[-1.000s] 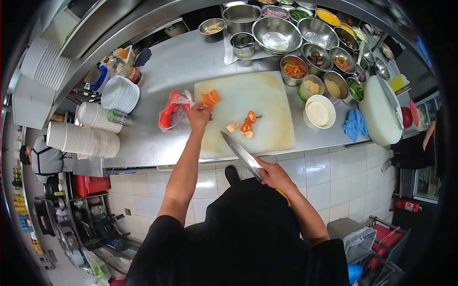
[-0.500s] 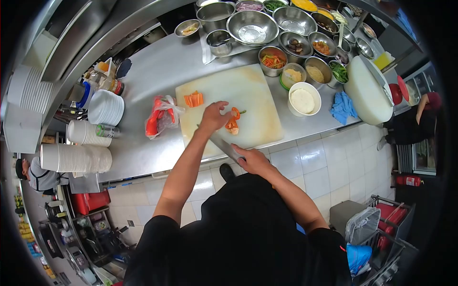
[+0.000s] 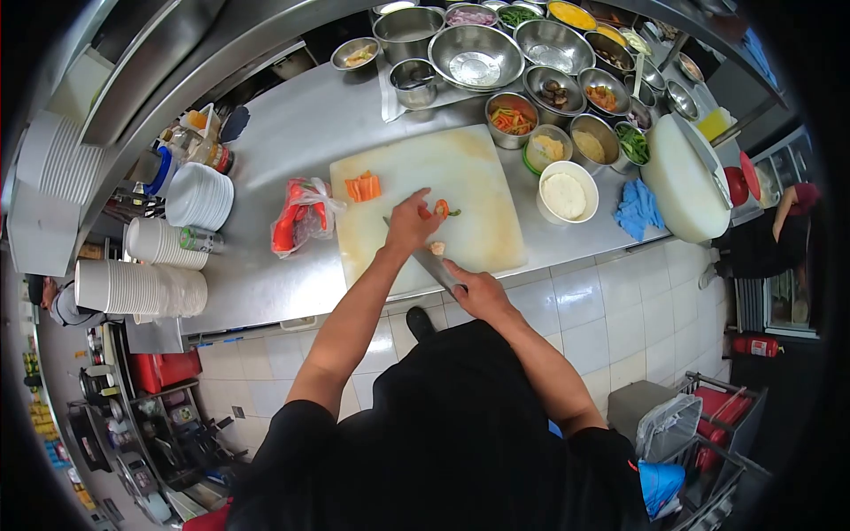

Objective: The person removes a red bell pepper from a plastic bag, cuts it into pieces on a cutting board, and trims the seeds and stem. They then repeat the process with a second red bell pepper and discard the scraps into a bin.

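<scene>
Orange, smooth-faced pepper pieces (image 3: 364,187) lie together on the pale, stained cutting board (image 3: 478,164); the left hand (image 3: 411,221) has moved off them to the glossy, green-stemmed pepper end (image 3: 441,208), so work now centres there, though I can't tell whether it's gripped. The right hand (image 3: 482,295) clasps a long steel knife (image 3: 435,267), slanting across the near edge.

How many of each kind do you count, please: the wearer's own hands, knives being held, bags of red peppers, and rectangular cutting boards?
Wearer's hands (left hand, right hand): 2
Knife: 1
Bag of red peppers: 1
Rectangular cutting board: 1
Total: 5
</scene>
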Action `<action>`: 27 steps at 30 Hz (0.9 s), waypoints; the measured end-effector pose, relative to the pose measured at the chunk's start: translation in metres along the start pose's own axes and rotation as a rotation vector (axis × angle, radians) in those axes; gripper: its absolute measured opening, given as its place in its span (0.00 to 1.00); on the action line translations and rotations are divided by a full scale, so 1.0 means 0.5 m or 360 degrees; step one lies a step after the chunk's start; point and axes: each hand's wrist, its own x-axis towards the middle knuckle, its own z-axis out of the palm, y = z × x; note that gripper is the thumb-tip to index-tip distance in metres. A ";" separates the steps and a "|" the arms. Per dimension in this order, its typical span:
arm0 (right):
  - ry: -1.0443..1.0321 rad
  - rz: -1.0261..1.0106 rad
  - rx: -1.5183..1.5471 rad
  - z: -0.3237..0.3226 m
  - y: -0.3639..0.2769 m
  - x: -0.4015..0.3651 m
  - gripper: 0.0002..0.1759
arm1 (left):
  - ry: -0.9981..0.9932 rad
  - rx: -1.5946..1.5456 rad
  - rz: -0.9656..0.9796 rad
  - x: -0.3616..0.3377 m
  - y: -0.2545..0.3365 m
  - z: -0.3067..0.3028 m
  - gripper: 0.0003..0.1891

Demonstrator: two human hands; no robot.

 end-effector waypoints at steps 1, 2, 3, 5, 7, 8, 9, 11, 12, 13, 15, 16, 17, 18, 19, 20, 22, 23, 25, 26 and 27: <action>-0.0051 0.0040 -0.0014 -0.008 -0.006 -0.001 0.32 | 0.0131 -0.0269 0.0000 0.004 -0.003 -0.006 0.36; -0.0098 0.0079 -0.0028 -0.014 -0.008 -0.001 0.32 | 0.0261 -0.0538 0.0004 0.011 -0.004 -0.013 0.34; -0.0089 0.0076 -0.0031 -0.013 -0.005 0.001 0.32 | 0.0272 -0.0648 -0.0153 0.020 0.009 -0.029 0.31; -0.0020 0.0004 -0.0009 0.000 0.005 0.000 0.31 | 0.0464 -0.0503 0.0022 0.071 -0.016 -0.021 0.30; 0.0001 -0.0029 0.0020 0.007 0.010 0.003 0.31 | 0.0623 -0.0420 0.0192 0.112 -0.024 -0.008 0.25; 0.0023 -0.0054 0.0054 0.007 0.012 0.006 0.31 | 0.0638 -0.0428 0.0198 0.122 -0.021 -0.002 0.25; 0.0027 -0.0063 0.0041 0.003 0.011 0.007 0.31 | 0.0438 -0.0339 0.0241 0.130 -0.016 0.005 0.24; -0.0002 -0.0051 0.0049 -0.001 0.011 0.004 0.31 | 0.0279 -0.0264 0.0396 0.138 -0.008 0.024 0.20; 0.0011 -0.0045 0.0052 0.005 0.018 0.000 0.31 | 0.0270 -0.0262 0.0408 0.119 0.006 0.024 0.20; 0.0030 -0.0055 0.0019 0.015 0.025 -0.002 0.31 | 0.0409 0.0015 0.0460 0.091 0.028 0.016 0.20; 0.0096 -0.0039 0.0020 0.019 0.024 0.003 0.31 | 0.0229 0.0434 0.0219 0.016 0.111 -0.024 0.20; 0.0070 0.0006 0.0050 0.011 0.012 -0.002 0.31 | 0.0195 0.0455 0.0240 0.005 0.104 -0.009 0.20; 0.0030 0.0046 0.0073 0.010 0.005 -0.012 0.31 | 0.0087 0.0409 0.0198 -0.005 0.086 0.013 0.19; 0.0037 0.0057 0.0080 0.011 0.006 -0.019 0.31 | -0.0008 0.0356 0.0155 -0.003 0.063 0.038 0.19; 0.0004 -0.0009 0.0047 0.006 0.010 -0.020 0.31 | 0.0098 0.0403 0.0328 0.015 0.044 0.048 0.17; -0.0023 -0.0077 0.0009 -0.003 0.015 -0.016 0.30 | 0.0102 0.0400 0.0351 0.034 0.022 0.049 0.17; 0.0149 -0.0244 0.0057 -0.021 0.024 -0.043 0.27 | -0.0043 -0.0183 0.0150 0.033 0.020 0.001 0.15; 0.0072 -0.0124 -0.0003 -0.041 0.023 -0.065 0.26 | 0.0071 -0.0394 0.0142 0.024 0.005 -0.029 0.12; -0.0006 -0.0022 -0.0063 -0.098 0.010 -0.089 0.25 | 0.0274 -0.0750 -0.0058 -0.004 -0.010 -0.117 0.06; 0.0016 0.0164 -0.0088 -0.131 0.006 -0.101 0.23 | 0.0352 -0.0902 -0.0261 -0.032 -0.011 -0.159 0.03; 0.0033 0.0356 -0.0114 -0.144 0.004 -0.107 0.22 | 0.0356 -0.0903 -0.0276 -0.045 -0.044 -0.170 0.03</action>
